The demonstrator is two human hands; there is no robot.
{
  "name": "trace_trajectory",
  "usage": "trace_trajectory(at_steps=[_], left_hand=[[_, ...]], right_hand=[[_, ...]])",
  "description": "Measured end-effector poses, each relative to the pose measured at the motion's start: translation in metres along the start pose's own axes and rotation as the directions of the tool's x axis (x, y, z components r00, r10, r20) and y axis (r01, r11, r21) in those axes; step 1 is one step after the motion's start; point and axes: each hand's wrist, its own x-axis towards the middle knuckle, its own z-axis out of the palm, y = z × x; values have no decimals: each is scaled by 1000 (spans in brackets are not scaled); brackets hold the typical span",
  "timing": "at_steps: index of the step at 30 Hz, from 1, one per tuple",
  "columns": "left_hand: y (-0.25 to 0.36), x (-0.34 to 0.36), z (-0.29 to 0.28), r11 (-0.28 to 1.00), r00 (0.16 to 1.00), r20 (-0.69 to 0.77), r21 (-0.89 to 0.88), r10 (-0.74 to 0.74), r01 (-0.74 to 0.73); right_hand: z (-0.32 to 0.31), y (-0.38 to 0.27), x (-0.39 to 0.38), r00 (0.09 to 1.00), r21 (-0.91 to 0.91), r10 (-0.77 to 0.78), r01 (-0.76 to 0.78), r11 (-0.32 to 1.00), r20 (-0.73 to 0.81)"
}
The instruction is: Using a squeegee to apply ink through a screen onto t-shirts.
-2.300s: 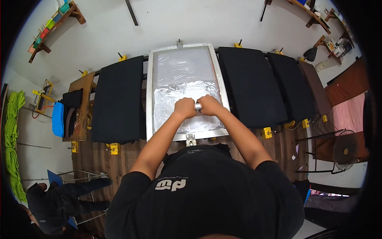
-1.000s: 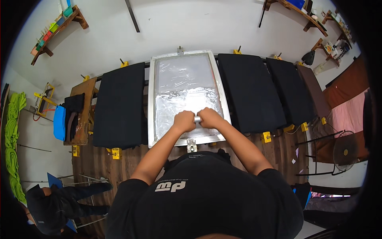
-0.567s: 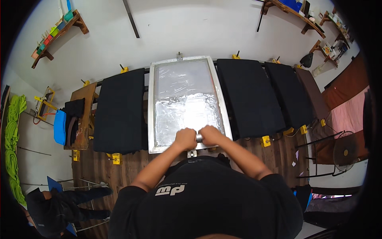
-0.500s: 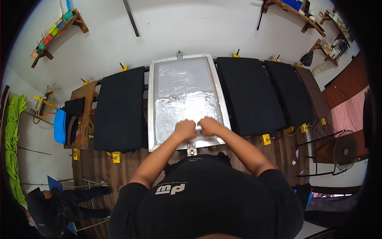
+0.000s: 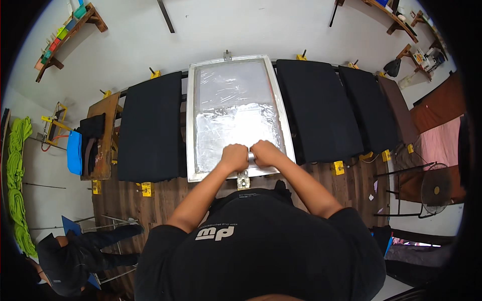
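Note:
My left hand (image 5: 235, 156) and my right hand (image 5: 264, 153) are closed, knuckles up, around a short silver cylindrical bar (image 5: 251, 156), partly hidden by my fingers. Both are over the lower part of a large aluminium-framed screen (image 5: 191, 120), close to its near rail. Its clear, wrinkled film (image 5: 226, 85) reflects bright white light in the lower half. A metal clamp (image 5: 243, 180) sits at the middle of the near rail, just below my hands, and another is at the far rail.
Black padded boards (image 5: 148, 128) flank the screen, with yellow brackets (image 5: 339, 167) beneath. A wooden board (image 5: 100, 155) holds dark and blue cloth at left. A co-worker (image 5: 63, 261) is at lower left, green fabric (image 5: 19, 185) hangs behind. A fan (image 5: 436, 190) stands right; shelves (image 5: 68, 37) line the wall.
Over the last two seconds both hands, still closed on the bar, have come from higher on the screen toward its near rail. The whole view has also shifted down and back up.

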Motion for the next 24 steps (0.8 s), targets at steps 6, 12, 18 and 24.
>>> trace_trajectory(at_steps=[6,12,18,24], left_hand=[[12,-50,31,975,939,-265,58,221,-213],[11,-61,36,967,930,-282,-19,237,-252],[3,-63,8,933,938,-190,-162,289,-320],[-80,-92,5,836,786,-524,-549,-328,-17]], right_hand=[[38,-30,-54,973,19,-54,59,998,-222],[41,-36,-72,956,101,-97,129,986,-278],[36,-25,-80,973,128,-118,145,981,-199],[1,0,-106,896,484,159,69,872,-415]])
